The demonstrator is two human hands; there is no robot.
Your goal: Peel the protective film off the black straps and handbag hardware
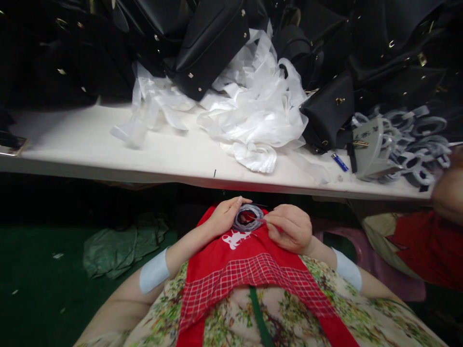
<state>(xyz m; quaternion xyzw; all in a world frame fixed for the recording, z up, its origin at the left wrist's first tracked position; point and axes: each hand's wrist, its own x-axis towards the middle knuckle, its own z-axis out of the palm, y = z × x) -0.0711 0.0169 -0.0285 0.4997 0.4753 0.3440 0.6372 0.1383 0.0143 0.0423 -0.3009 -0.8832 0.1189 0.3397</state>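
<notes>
A grey coiled strap (239, 220) lies at my lap, in front of the red apron (217, 250). My left hand (224, 215) grips the coil's left side, with the thumb along its upper edge. Just to the right, my right hand (292, 228) is closed in a pinch by the coil's right side. A thin, light strand appears to run from the coil into those fingertips, though its end is hidden. Both hands are below the front edge of the white table (173, 159).
Black handbags (213, 43) crowd the table's back, with crumpled white wrapping (260, 106) before them. At right are a blue lighter-like item (340, 162), a grey holder (371, 144) and several grey coils (419, 159). A pink stool (383, 270) and another person (430, 241) are nearby.
</notes>
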